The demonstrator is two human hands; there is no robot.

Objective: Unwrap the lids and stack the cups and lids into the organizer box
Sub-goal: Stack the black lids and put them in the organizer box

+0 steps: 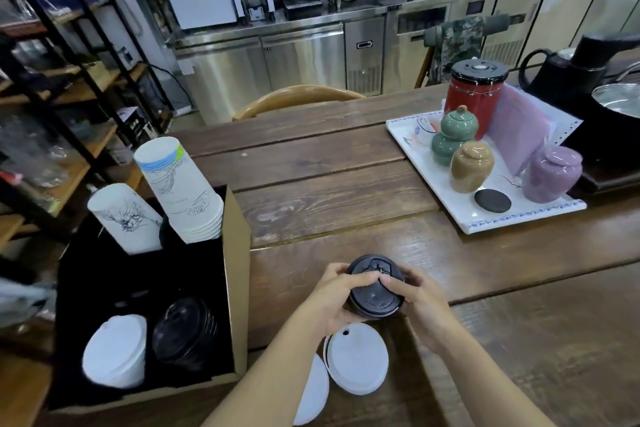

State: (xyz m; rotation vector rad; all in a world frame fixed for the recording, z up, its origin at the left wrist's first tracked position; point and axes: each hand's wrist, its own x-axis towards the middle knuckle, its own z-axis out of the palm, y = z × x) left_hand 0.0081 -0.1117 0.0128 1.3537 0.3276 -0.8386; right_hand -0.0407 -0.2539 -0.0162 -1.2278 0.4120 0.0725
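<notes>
A stack of black lids (375, 298) is held above the wooden table between my left hand (334, 298) and my right hand (420, 302), thumbs on top. Under my hands lie white lids (358, 362) on the table, one more white lid (313, 392) partly hidden by my left forearm. The cardboard organizer box (237, 274) stands at the left. It holds two stacks of white paper cups (183, 191) (126, 218) at the back, a white lid stack (116, 352) and a black lid stack (187, 333) at the front.
A white tray (519, 218) at the right carries small ceramic jars, a red canister and a black coaster. A black kettle (561, 76) and a pot stand behind it. A wooden chair back (298, 99) is across the table. Shelves are at the left.
</notes>
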